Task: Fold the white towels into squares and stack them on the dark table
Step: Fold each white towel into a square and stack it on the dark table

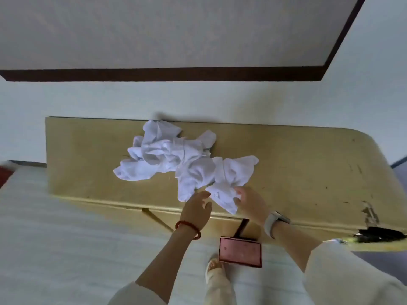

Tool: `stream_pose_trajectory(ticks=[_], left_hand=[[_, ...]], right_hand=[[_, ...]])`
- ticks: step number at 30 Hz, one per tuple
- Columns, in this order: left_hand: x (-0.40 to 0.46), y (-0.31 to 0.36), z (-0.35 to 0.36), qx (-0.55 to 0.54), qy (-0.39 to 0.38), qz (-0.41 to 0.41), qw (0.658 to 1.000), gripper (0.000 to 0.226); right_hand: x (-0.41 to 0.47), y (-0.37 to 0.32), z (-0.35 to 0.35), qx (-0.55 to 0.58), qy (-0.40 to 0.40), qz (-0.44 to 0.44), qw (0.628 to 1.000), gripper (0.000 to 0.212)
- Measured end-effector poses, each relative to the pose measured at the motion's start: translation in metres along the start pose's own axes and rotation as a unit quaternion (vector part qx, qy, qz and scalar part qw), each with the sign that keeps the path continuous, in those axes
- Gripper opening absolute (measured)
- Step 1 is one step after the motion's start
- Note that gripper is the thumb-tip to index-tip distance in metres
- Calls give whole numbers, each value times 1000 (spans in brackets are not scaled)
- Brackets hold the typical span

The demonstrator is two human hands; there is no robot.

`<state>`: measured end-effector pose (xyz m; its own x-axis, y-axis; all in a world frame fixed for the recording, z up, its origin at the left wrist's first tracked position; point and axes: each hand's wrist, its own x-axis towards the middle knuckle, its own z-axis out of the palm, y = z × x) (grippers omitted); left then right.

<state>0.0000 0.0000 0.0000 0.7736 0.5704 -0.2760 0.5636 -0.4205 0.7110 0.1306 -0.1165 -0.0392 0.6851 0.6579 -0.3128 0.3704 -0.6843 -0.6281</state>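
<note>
1. Workpiece location: the white towels (176, 157) lie in one crumpled heap on the tan table (308, 168), spread from its far edge toward its near edge. None shows a fold.
2. Selected item: the nearest towel (224, 194) lies at the near-right end of the heap. One corner hangs over the table's near edge, and a small label shows on it.
3. Right hand (251, 205): my thumb and fingers are curled round the near part of this towel and pinch the cloth. The grip is closed on the towel. A watch (273, 221) sits on this wrist.
4. Left hand (198, 208): my fingers are extended and relaxed, their tips at or just beside the same towel's left edge. The hand holds nothing. Whether the tips touch the cloth I cannot tell. A red bracelet (187, 227) sits on this wrist.
5. Progress, as judged: the task is at its start. No square is folded and no stack is visible.
6. Remaining, as judged: separate this towel from the heap, lay it flat, fold it to a square, place it, then repeat for each towel in the heap.
7. Destination: no dark table can be identified with certainty in this view, so the stacking place is unconfirmed.
8. Other item: a red box (240, 252) stands below the table's near edge.
</note>
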Motion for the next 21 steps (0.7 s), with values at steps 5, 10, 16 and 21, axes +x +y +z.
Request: stream_pose_trajectory(ticks=[5, 10, 16, 21], left_hand=[[66, -19, 6, 55, -71, -8, 996, 47], [106, -11, 19, 140, -132, 15, 981, 46], [140, 55, 16, 111, -72, 31, 991, 16], [169, 136, -14, 65, 47, 64, 995, 13]], right_hand=[[46, 6, 31, -71, -62, 34, 995, 35], [61, 1, 1, 63, -31, 29, 997, 5], [82, -7, -114, 127, 83, 6, 988, 13], [84, -11, -211, 174, 197, -13, 965, 12]])
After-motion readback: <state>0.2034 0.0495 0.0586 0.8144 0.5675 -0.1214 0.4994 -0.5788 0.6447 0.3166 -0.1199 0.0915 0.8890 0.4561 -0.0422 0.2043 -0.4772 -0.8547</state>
